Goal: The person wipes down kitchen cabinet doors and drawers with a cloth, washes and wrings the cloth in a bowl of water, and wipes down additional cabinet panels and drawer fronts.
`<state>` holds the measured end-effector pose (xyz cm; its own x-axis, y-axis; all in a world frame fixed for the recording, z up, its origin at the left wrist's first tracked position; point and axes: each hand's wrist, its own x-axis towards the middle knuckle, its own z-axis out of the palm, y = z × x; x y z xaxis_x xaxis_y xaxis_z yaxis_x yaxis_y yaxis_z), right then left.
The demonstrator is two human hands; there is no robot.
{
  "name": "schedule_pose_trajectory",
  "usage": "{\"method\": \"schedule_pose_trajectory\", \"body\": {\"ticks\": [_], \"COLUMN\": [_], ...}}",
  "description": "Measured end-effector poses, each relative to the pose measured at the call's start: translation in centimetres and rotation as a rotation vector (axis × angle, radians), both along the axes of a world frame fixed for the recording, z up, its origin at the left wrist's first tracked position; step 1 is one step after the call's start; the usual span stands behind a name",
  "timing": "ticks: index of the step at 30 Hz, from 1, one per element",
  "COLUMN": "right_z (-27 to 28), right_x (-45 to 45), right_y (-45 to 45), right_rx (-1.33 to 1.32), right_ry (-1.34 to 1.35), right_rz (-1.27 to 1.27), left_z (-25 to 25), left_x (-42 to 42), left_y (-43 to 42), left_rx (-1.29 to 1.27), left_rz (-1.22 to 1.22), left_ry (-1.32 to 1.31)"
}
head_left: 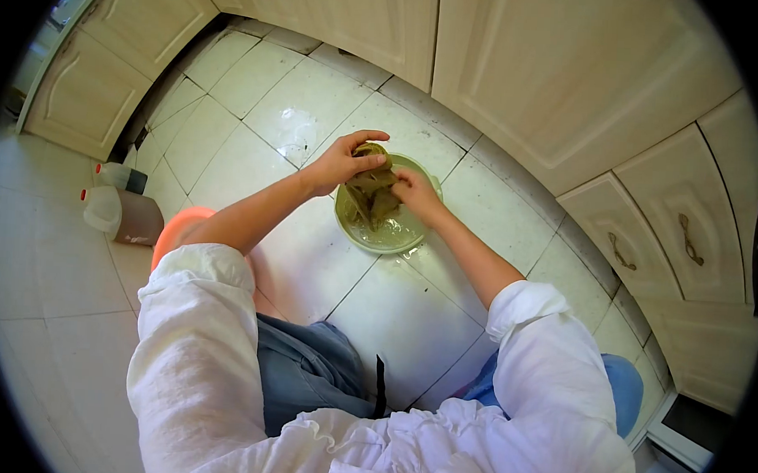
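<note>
A wet, limp bundle of olive-brown leaves (374,204) hangs over a pale green basin (430,175) on the tiled floor. My left hand (346,163) grips its upper end, thumb across the front and fingers behind. On the right side of the bundle, my right hand (416,194) pinches it with curled fingertips. Water shows in the basin beneath, and the lower part of the bundle reaches down toward it. Whether the leaves touch the water I cannot tell.
An orange basin (176,228) stands left, partly behind my left arm. Beyond it are a large jug with brown liquid (134,217) and a smaller dark-filled jug (121,177). Cream cabinets (563,84) line the far and right sides. A wet patch (297,127) shines on the tiles.
</note>
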<state>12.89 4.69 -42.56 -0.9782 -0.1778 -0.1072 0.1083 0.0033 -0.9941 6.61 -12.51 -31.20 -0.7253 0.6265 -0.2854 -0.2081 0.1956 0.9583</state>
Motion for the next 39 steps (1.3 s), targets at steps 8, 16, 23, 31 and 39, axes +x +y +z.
{"method": "schedule_pose_trajectory", "body": {"ticks": [8, 16, 23, 31, 39], "right_z": [-1.6, -5.4, -1.5, -3.1, -4.7], "right_x": [-0.2, 1.1, -1.1, -0.6, 0.3], "right_y": [1.0, -2.1, -0.5, -0.1, -1.9], "right_rx": [0.334, 0.793, -0.015, 0.182, 1.062], "right_ry": [0.082, -0.031, -0.137, -0.103, -0.004], "right_rz": [-0.196, 0.13, -0.141, 0.237, 0.118], "left_z": [-7.7, -11.5, -5.8, -3.8, -11.0], "left_x": [-1.5, 2.9, 2.8, 0.7, 3.6], "left_y": [-3.7, -2.2, -1.2, -2.2, -2.3], "left_rx": [-0.44, -0.716, -0.332, 0.036, -0.346], "left_rz": [-0.131, -0.467, -0.083, -0.115, 0.158], "left_ry": [0.153, 0.31, 0.23, 0.063, -0.079]}}
